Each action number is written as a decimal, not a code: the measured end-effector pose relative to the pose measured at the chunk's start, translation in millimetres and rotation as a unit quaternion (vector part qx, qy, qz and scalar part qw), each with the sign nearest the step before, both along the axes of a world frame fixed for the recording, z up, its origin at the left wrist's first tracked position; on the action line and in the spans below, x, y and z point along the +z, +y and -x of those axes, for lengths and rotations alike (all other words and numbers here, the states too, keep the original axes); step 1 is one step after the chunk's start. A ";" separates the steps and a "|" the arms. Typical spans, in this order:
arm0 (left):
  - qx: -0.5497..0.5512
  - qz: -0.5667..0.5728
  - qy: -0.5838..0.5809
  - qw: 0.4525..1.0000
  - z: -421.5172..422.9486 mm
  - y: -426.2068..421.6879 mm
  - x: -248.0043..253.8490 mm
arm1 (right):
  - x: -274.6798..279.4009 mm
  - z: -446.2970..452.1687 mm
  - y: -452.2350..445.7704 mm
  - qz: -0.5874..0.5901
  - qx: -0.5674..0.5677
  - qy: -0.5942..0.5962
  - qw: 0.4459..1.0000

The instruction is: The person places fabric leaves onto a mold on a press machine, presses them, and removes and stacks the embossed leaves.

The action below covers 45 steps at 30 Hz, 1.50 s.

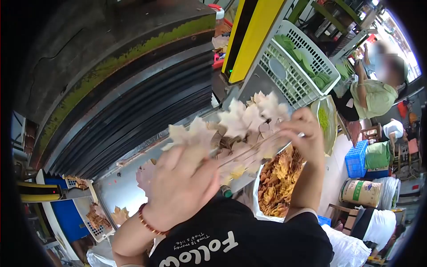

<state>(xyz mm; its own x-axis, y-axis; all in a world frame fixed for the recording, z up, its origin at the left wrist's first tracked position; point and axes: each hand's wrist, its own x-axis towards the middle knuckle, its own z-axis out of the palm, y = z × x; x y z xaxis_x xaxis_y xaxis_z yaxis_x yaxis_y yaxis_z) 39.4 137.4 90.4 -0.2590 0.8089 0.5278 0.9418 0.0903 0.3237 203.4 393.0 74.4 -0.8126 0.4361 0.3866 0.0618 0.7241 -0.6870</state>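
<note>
My right hand [307, 135] is closed in a pinch around thin stems [253, 149], with a small white tip showing at the fingers. The stems stretch across to my left hand [180, 182], which is blurred by motion. Its fingers look closed around their other end, though the grip is partly hidden. Pale, maple-shaped leaves [242, 118] lie in a loose pile just beyond both hands. Another pale leaf [193, 133] shows just past the left fingers. A few yellowish leaves [235, 173] lie under the stems.
A black ribbed machine cover [147, 102] stands at the left, a yellow post [251, 40] ahead. A white basket [307, 66] holds green leaves. Orange-brown leaves [280, 182] fill a white sack near my right arm. Co-workers [378, 93] sit at the right, near a blue crate [356, 159].
</note>
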 end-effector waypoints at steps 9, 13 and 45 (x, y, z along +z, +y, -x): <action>0.017 0.049 -0.008 0.999 -1.1 78.8 -59.5 | -41.2 20.3 102.7 0.151 0.040 -0.101 0.983; 0.025 0.084 0.012 0.996 -1.4 81.3 -78.3 | -71.3 21.3 116.9 0.198 0.087 -0.195 0.957; 0.300 -0.092 -0.269 0.910 31.0 -123.9 -58.2 | -80.0 115.0 -130.4 0.229 0.239 -0.090 0.939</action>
<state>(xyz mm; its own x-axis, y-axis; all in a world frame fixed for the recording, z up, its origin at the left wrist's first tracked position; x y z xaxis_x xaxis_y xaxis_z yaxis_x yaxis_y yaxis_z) 8.4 13.5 32.2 -0.8867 0.3467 0.3058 0.4407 0.4338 0.7859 88.4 262.6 -5.6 -0.9922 0.0918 0.0845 -0.0498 0.3301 -0.9426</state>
